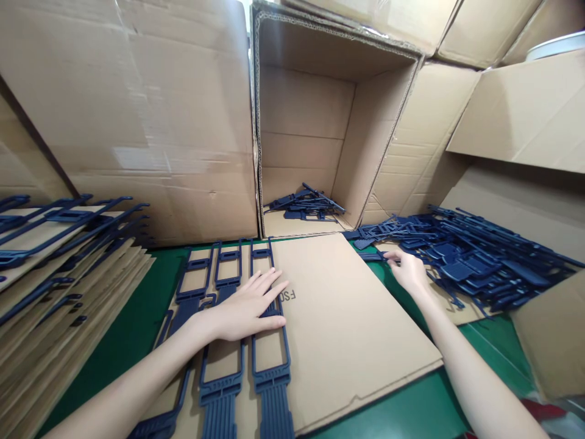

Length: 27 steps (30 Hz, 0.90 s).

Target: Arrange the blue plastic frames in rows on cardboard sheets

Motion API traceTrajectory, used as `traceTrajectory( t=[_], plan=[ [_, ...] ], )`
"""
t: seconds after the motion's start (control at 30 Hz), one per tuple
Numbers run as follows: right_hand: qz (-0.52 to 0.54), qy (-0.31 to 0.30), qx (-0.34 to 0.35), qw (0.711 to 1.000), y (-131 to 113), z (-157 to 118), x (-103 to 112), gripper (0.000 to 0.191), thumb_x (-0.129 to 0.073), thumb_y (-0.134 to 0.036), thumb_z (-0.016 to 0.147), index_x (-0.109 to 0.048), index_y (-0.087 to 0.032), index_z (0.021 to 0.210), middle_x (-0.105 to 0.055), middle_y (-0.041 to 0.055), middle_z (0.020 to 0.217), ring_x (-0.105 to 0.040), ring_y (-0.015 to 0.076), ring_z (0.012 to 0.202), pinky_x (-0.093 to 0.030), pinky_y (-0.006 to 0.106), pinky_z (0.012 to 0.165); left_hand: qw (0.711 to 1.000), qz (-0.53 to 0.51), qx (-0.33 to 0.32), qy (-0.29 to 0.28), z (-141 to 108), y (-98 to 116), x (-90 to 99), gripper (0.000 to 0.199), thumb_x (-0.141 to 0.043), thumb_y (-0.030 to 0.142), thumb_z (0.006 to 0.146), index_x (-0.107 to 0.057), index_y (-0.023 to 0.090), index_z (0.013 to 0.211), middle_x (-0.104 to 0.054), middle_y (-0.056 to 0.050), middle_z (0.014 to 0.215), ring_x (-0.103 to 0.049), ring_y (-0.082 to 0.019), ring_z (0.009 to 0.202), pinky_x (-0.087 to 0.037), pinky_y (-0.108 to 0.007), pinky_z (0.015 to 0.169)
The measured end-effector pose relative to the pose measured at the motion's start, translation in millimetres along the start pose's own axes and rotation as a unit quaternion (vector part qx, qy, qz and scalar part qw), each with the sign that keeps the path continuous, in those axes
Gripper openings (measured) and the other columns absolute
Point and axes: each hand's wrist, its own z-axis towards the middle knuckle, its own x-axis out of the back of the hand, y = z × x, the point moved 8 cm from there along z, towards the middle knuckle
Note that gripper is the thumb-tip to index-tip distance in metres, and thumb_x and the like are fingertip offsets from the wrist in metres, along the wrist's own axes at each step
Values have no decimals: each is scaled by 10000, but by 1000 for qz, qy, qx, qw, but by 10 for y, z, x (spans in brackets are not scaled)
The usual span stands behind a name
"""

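Part (373, 257) juts leftward from the right hand (407, 270).

The left hand (249, 308) is hiding parts of the dark blue plastic frames (272, 375) on the flat brown cardboard sheet (356, 329); the picture's bottom edge is cutting off the frames' near ends. Right of the sheet, the right hand (404, 268) is covering one end of a slim dark blue plastic piece (372, 256), while heaped blue plastic parts (475, 262) are hiding one another. Left of the sheet, stacked brown cardboard layers (91, 305) are running out of view. Well right of its near corner, a red object (543, 410) is appearing blurred and cropped.
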Motion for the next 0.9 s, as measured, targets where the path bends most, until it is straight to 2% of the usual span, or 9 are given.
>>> traceTrajectory(
  t=[0.17, 0.37, 0.43, 0.53, 0.57, 0.63, 0.77, 0.9],
  plan=[
    [98, 24, -3, 995, 42, 21, 180, 188, -563, -257, 716, -711, -195, 815, -720, 57, 798, -664, 226, 711, -509, 341, 713, 1000, 4, -2, -1, -1, -4, -9, 809, -277, 696, 883, -151, 183, 1496, 27, -108, 1552, 60, -297, 1421, -48, -472, 1147],
    [232, 120, 3, 965, 58, -34, 551, 303, -536, -389, 798, -665, -167, 958, -699, 86, 948, -664, 214, 865, -526, 350, 805, 1000, 6, -7, 9, 8, -17, -16, 802, -266, 701, 882, -155, 195, 1495, 15, -107, 1553, 45, -303, 1423, -62, -483, 1145],
    [300, 163, -2, 940, 59, -56, 682, 296, -573, -386, 788, -650, -168, 974, -688, 82, 957, -661, 212, 900, -518, 362, 849, 1000, 4, -11, 12, 11, -24, -26, 801, -269, 695, 886, -156, 188, 1495, 11, -111, 1552, 40, -300, 1424, -63, -478, 1146],
    [476, 200, -10, 856, 32, -85, 812, 273, -691, -335, 706, -651, -188, 932, -669, 44, 909, -663, 208, 895, -498, 391, 899, 999, -3, -24, 27, 15, -29, -32, 793, -285, 691, 886, -164, 196, 1494, -6, -110, 1553, 31, -300, 1424, -62, -481, 1146],
    [524, 195, -8, 829, -7, -92, 826, 276, -717, -324, 684, -648, -199, 919, -661, 26, 881, -665, 205, 883, -493, 401, 909, 999, -6, -29, 34, 15, -28, -29, 786, -292, 689, 886, -171, 203, 1493, -14, -107, 1553, 26, -302, 1424, -64, -485, 1146],
    [572, 162, 1, 804, -147, -109, 814, 268, -739, -326, 672, -639, -214, 894, -648, 4, 841, -668, 200, 870, -487, 419, 921, 999, -10, -31, 39, 14, -25, -23, 778, -299, 685, 887, -185, 206, 1490, -25, -108, 1552, 17, -309, 1424, -70, -493, 1144],
    [579, 60, 21, 813, -535, -202, 654, 238, -760, -337, 683, -662, -206, 856, -680, 38, 882, -663, 210, 882, -489, 427, 918, 1000, -9, -16, 23, 11, -13, -15, 791, -310, 682, 886, -195, 183, 1488, -15, -117, 1551, 26, -312, 1423, -61, -490, 1146],
    [548, -108, 67, 827, -983, -366, 403, 229, -739, -359, 737, -688, -209, 902, -697, 61, 944, -656, 207, 898, -501, 388, 894, 1000, -10, -9, 16, 7, 3, 1, 785, -321, 672, 889, -190, 184, 1490, -15, -107, 1554, 33, -306, 1424, -47, -470, 1150]
  ],
)
